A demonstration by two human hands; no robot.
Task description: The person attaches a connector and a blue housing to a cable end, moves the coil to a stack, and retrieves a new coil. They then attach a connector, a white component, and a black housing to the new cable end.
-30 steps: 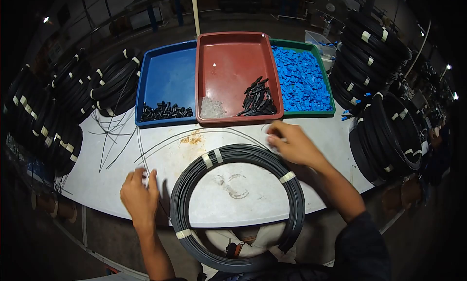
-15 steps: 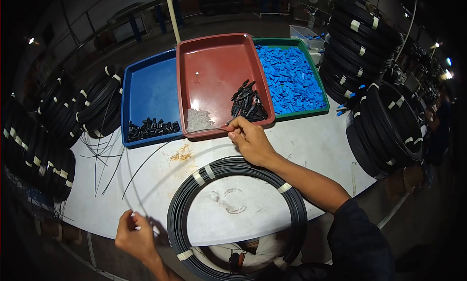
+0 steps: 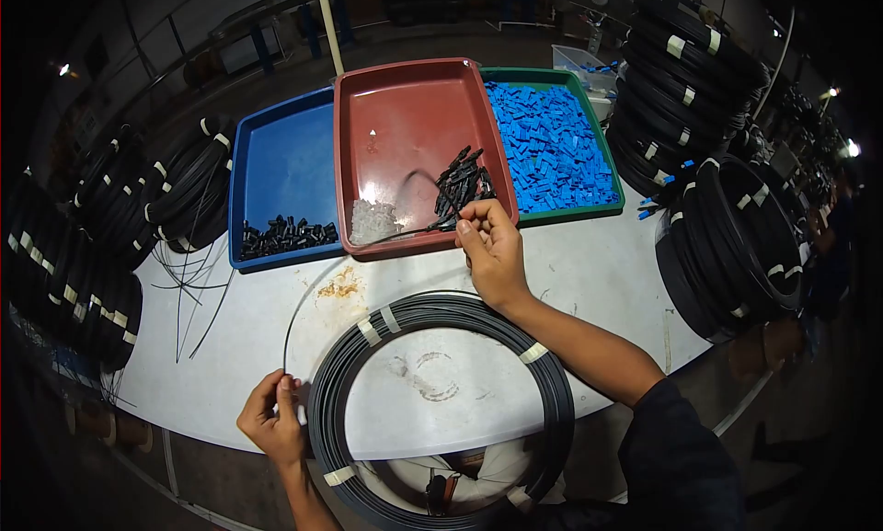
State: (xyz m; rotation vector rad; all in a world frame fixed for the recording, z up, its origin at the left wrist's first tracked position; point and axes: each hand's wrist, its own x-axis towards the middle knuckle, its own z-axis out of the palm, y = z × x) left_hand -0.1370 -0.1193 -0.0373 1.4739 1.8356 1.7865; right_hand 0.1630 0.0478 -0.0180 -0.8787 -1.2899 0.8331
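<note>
Thin black cable [image 3: 289, 333], one: pinched by left hand [image 3: 275, 419] and right hand [image 3: 498, 260], spread apart, nearside of red tray [image 3: 418, 117]; arc best kept kink-free.

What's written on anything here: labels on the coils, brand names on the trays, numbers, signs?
No words, brands, numbers or signs can be read.
The pale bands on the near coil show no legible writing.
The red tray, blue tray and green tray show none either.
Anything on the coils at the sides is too small or blurred.
</note>
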